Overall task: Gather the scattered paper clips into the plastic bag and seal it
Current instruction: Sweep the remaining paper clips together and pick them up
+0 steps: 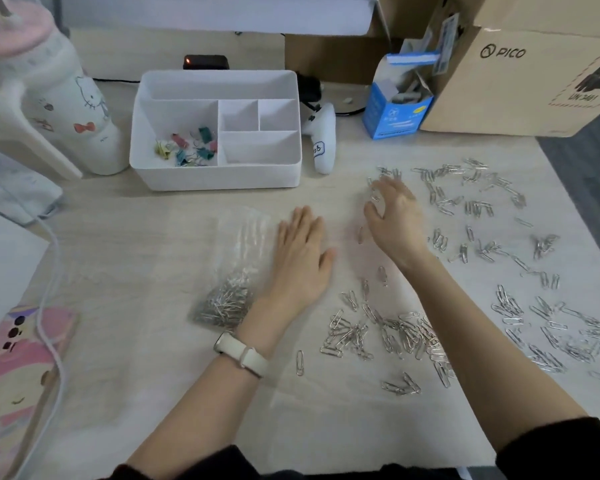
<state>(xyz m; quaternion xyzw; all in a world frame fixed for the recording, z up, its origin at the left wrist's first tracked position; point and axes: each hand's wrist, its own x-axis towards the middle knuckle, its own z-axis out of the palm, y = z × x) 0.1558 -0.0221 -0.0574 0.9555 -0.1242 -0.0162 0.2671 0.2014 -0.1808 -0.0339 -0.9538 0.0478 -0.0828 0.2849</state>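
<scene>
A clear plastic bag [238, 261] lies flat on the table, with a heap of silver paper clips in its near end. My left hand [300, 258] rests palm down just right of the bag, fingers straight, touching its edge. My right hand [395, 216] hovers with curled, spread fingers over clips at the far middle; it is blurred, and whether it holds any clip I cannot tell. Loose paper clips [388, 336] are scattered over the right half of the table, in a dense patch near my right forearm and in more clusters [548, 323] farther right.
A white divided organiser [219, 174] with coloured binder clips stands at the back. Beside it are a white controller [323, 140], a blue box [394, 109] and a cardboard box [520, 77]. A large cup [59, 98], a cable and a pink phone case [18, 375] sit left.
</scene>
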